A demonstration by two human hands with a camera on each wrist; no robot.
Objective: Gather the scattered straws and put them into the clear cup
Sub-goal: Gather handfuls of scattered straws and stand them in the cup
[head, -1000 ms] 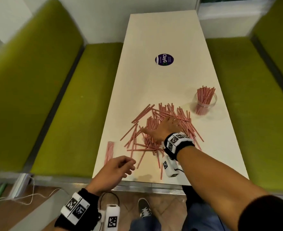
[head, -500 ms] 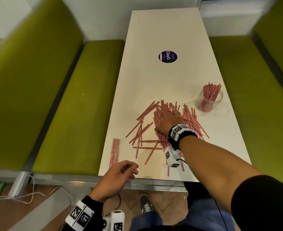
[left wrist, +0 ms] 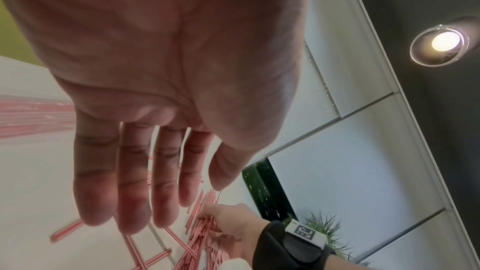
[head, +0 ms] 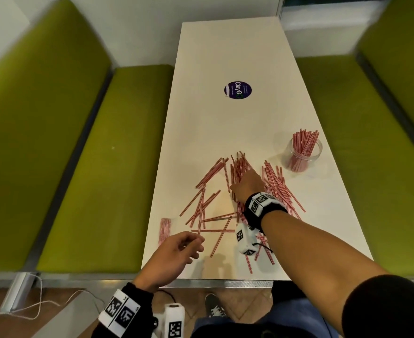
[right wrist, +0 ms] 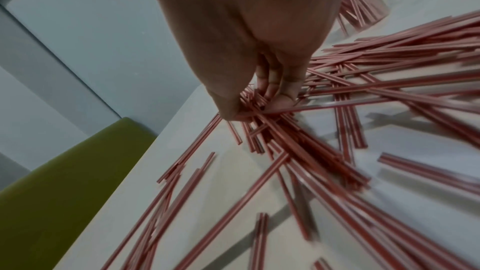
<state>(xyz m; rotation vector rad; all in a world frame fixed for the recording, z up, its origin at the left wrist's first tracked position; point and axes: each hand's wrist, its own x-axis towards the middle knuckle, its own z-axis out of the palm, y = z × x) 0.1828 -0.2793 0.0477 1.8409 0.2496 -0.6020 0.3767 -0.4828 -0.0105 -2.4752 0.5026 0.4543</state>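
Note:
Several thin red-and-white straws (head: 208,203) lie scattered across the near half of the white table (head: 225,130). My right hand (head: 246,182) is in the middle of the pile, thumb and fingers pinching a bunch of straws (right wrist: 259,110) against the tabletop. The clear cup (head: 304,152) stands at the right side of the table with a bundle of straws upright in it. My left hand (head: 176,252) hovers over the near left corner, fingers relaxed and empty (left wrist: 135,182). A small neat bundle of straws (head: 165,229) lies at the left table edge.
A round purple sticker (head: 237,90) sits mid-table farther back. Green bench seats (head: 98,167) flank the table on both sides. A white cable (head: 30,306) runs on the floor at lower left. The near table edge (head: 225,282) is right by my legs.
My right hand has drawn in from flat on the pile to pinching a bunch of straws together. The left hand stays hovering at the near left corner.

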